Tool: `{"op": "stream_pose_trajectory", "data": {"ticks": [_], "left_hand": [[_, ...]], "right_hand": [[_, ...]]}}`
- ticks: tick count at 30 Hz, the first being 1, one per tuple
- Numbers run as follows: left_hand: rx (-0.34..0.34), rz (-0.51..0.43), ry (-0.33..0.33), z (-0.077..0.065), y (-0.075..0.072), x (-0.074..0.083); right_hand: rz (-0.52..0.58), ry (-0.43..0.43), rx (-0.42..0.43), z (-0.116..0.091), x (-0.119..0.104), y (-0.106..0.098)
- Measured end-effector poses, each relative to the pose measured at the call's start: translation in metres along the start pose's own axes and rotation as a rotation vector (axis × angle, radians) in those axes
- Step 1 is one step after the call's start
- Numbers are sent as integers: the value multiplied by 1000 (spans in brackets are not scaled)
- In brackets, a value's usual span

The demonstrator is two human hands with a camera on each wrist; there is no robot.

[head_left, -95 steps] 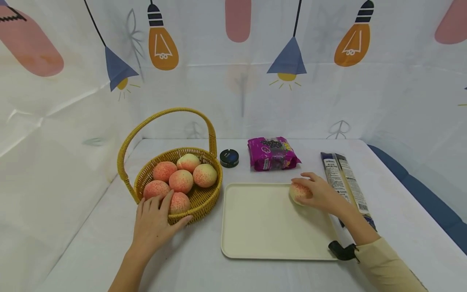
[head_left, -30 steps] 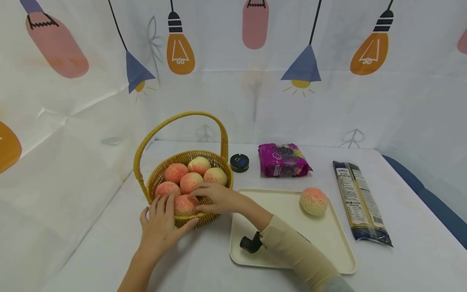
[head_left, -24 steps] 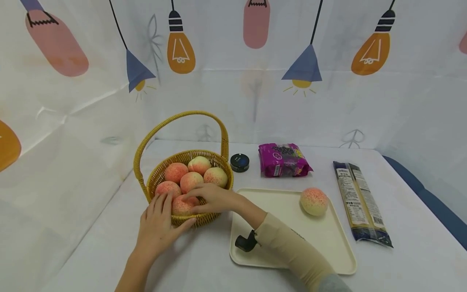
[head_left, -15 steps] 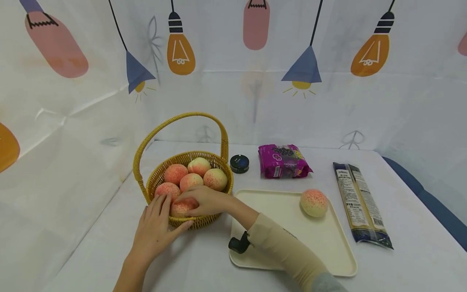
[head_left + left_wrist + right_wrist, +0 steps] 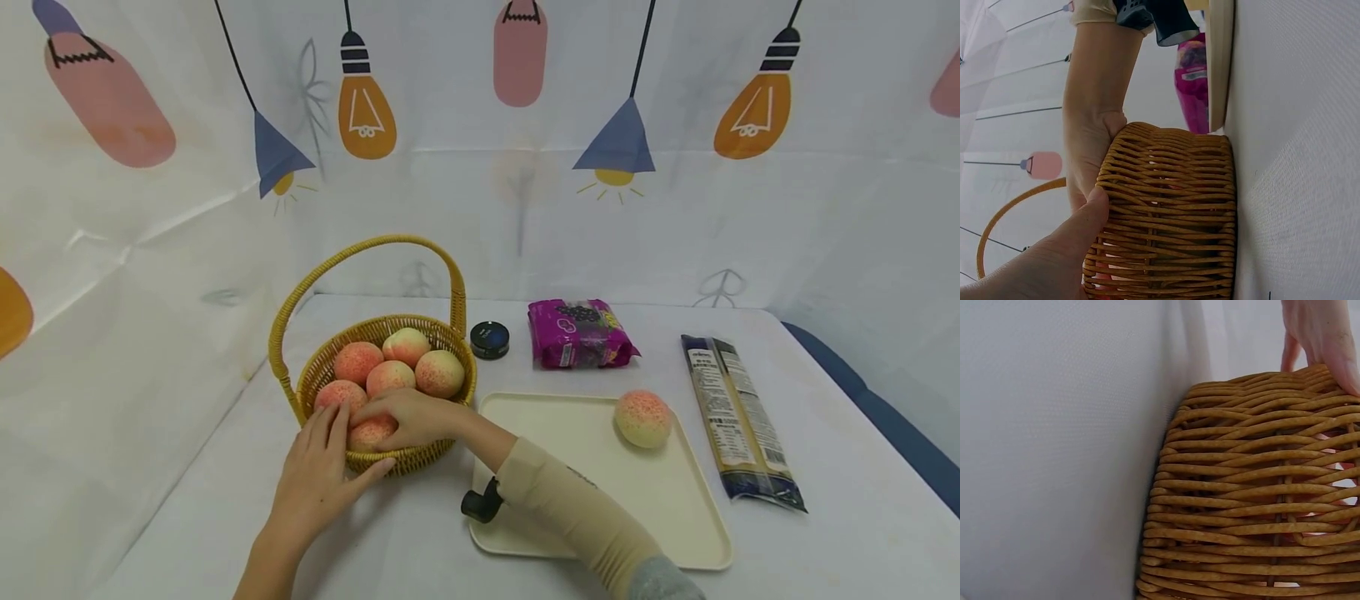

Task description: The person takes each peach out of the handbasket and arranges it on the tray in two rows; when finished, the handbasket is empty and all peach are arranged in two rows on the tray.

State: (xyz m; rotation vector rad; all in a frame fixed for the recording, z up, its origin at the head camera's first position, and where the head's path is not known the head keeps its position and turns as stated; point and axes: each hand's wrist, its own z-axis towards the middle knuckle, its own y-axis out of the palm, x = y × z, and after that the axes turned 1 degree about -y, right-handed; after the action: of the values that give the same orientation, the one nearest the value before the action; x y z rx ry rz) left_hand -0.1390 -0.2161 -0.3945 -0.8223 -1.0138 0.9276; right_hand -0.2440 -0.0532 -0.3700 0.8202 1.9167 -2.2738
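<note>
A yellow-brown wicker basket [image 5: 423, 454] with a tall handle holds several pink and cream peaches [image 5: 391, 377]. My left hand [image 5: 315, 479] grips its near left rim, fingers over the edge and thumb [image 5: 1091, 209] against the outer weave in the left wrist view. Inside the basket's near side, my right hand [image 5: 420, 417] holds the front peach [image 5: 371, 434], partly covered by its fingers. The right wrist view shows mostly the basket wall [image 5: 1254, 487], with the left hand [image 5: 1319, 337] at the rim. One peach [image 5: 643, 419] sits on the cream tray [image 5: 690, 517], at its far right.
Behind the tray lie a purple grape-printed package [image 5: 581, 335] and a round black tin [image 5: 490, 340]. A long clear-and-blue packet [image 5: 742, 421] lies right of the tray. My right forearm [image 5: 570, 508], with a black wrist device [image 5: 480, 502], crosses above the tray.
My right hand let go of a peach on the tray and moved left to the basket's front peach. That peach has since shifted slightly left. The left hand stays on the rim.
</note>
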Motion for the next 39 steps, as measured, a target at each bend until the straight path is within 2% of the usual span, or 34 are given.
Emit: {"op": "stream_pose_trajectory", "data": {"ticks": [7, 16, 26, 29, 35, 39], "left_hand": [[-14, 4, -7, 0, 0, 0], [-29, -21, -6, 2, 3, 0], [7, -2, 46, 5, 5, -1], [3, -17, 50, 6, 6, -1], [21, -13, 78, 7, 7, 0], [-7, 5, 49, 6, 6, 3]], "right_hand": [[-19, -28, -16, -3, 1, -1], [-45, -52, 39, -18, -1, -9], [47, -5, 128, -36, -5, -21], [11, 4, 169, -42, -6, -26], [-172, -28, 306, -55, -3, -34], [-188, -39, 372, -64, 1, -37]]}}
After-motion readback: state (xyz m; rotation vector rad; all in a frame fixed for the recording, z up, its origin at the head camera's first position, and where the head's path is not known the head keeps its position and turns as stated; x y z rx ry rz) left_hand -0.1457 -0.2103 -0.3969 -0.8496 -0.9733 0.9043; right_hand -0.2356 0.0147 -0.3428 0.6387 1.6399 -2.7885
